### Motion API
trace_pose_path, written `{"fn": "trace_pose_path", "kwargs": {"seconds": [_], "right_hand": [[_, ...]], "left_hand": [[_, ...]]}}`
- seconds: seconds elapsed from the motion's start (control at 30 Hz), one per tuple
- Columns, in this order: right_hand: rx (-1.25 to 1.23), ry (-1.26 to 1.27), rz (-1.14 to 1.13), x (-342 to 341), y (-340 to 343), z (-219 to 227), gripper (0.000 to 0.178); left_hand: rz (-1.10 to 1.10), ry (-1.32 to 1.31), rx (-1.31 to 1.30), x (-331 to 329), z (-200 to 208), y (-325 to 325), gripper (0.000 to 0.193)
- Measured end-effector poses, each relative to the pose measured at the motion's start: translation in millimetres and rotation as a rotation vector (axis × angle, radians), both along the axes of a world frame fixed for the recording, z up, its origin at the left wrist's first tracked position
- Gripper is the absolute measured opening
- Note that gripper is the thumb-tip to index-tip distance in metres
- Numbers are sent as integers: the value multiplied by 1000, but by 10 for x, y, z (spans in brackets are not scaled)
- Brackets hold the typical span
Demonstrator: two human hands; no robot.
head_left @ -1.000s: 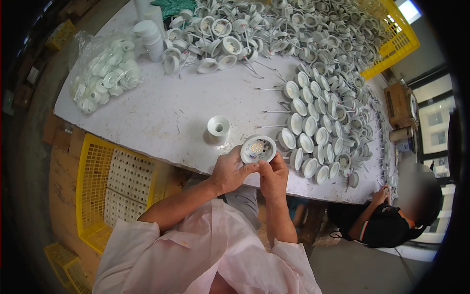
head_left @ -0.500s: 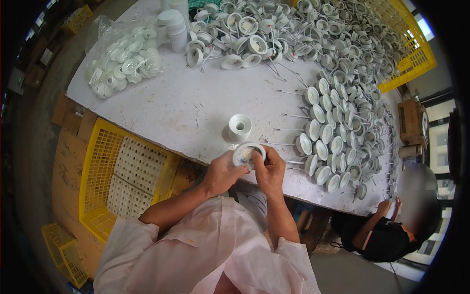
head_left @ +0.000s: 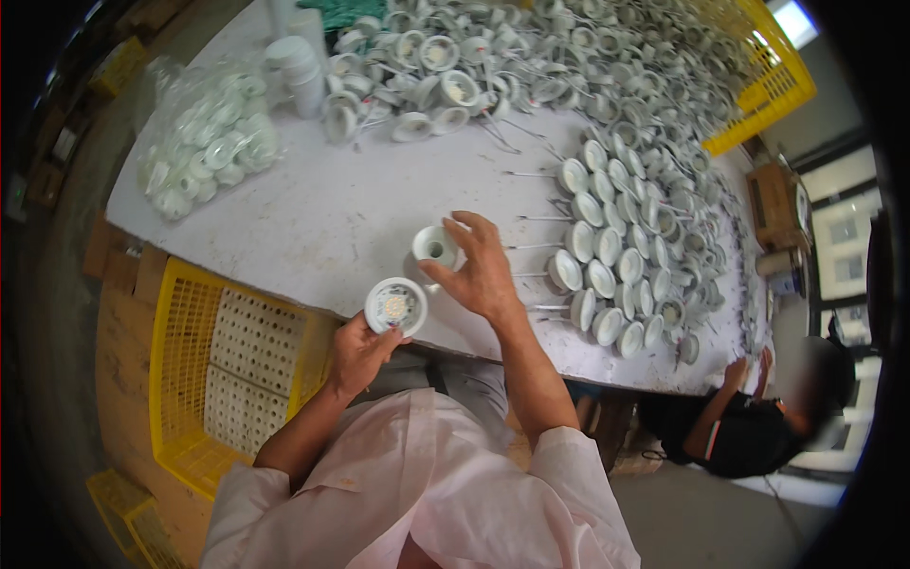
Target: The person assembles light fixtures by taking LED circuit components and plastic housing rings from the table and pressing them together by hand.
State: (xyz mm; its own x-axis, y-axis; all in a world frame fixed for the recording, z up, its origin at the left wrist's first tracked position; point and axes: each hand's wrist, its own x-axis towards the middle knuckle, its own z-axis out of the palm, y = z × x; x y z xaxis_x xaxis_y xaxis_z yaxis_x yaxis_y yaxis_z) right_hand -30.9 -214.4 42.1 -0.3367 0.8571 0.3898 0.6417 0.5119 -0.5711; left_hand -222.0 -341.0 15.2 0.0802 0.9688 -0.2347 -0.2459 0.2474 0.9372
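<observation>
My left hand (head_left: pixel 355 353) holds a round white lamp housing (head_left: pixel 395 305) with its open face up, over the near edge of the white table (head_left: pixel 322 218). My right hand (head_left: pixel 479 267) reaches out over the table, and its fingers close around a small white cup-shaped part (head_left: pixel 435 247) standing there. Both forearms come up from the lower edge, in pale pink sleeves.
Rows of white housings (head_left: pixel 607 256) lie to the right, a loose heap (head_left: pixel 455 66) at the far side. A clear bag of white parts (head_left: pixel 204 147) sits far left. Yellow crates stand at lower left (head_left: pixel 204 370) and top right (head_left: pixel 768 85). Another person (head_left: pixel 749 427) crouches at lower right.
My hands were together on the housing; now they are apart. The left keeps the housing, lower and nearer me, while the right has reached forward to the small cup-shaped part.
</observation>
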Motion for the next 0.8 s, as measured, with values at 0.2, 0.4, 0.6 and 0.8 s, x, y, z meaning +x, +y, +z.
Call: {"fn": "trace_pose_path", "kwargs": {"seconds": [0.2,0.4,0.6,0.8], "right_hand": [[-55,-75,-12,-28,-35,47,64],[-32,-9,-33,-41,-34,22,62],[168,291,-94,101,-2,9,46],[-285,538,-79,314,-366,191,43]], "left_hand": [[-13,-16,-9,-14,-9,23,27],[-13,-3,-6,17,10,14,26],[-45,19,-75,94,85,68,24],[-38,-108,33,238,100,148,25]]}}
